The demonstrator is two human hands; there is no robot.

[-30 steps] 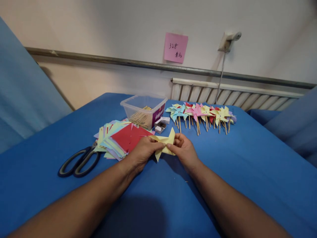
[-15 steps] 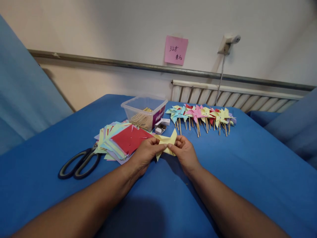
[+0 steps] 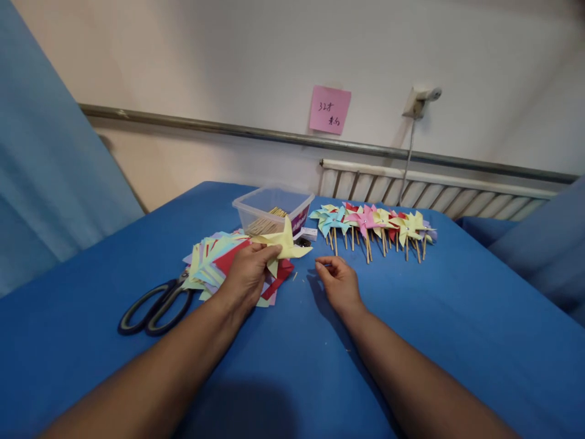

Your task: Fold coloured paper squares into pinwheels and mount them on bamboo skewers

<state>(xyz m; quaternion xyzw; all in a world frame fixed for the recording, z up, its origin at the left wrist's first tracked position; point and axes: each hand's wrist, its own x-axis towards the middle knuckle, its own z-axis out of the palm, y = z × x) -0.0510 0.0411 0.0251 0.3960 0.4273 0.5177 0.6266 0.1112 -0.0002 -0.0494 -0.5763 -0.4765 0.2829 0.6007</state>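
My left hand (image 3: pixel 249 268) pinches a yellow paper pinwheel head (image 3: pixel 287 241) between thumb and fingers, its points folded in to the middle. This hand is above a stack of coloured paper squares (image 3: pixel 210 262), with a red one on top. To the right, my right hand (image 3: pixel 339 281) is apart from the pinwheel, just over the blue cloth. Its thumb and forefinger are drawn together in a pinch; whatever may be between them is too small to make out. A small white box (image 3: pixel 309 234) with dark metal bits lies behind the pinwheel, partly covered by it.
Behind the paper stands a clear plastic tub (image 3: pixel 274 201) holding wooden sticks (image 3: pixel 262 224). Scissors (image 3: pixel 155 308) lie at the left, blades under the paper. Several finished pinwheels (image 3: pixel 365 222) on sticks lie at the back right. Blue cloth (image 3: pixel 434 341) covers the table; a radiator (image 3: pixel 439 189) is behind.
Both hands held the yellow pinwheel head before. My right hand has let go and moved slightly right, while my left hand has carried the pinwheel left and tilted it. The view has shifted a little.
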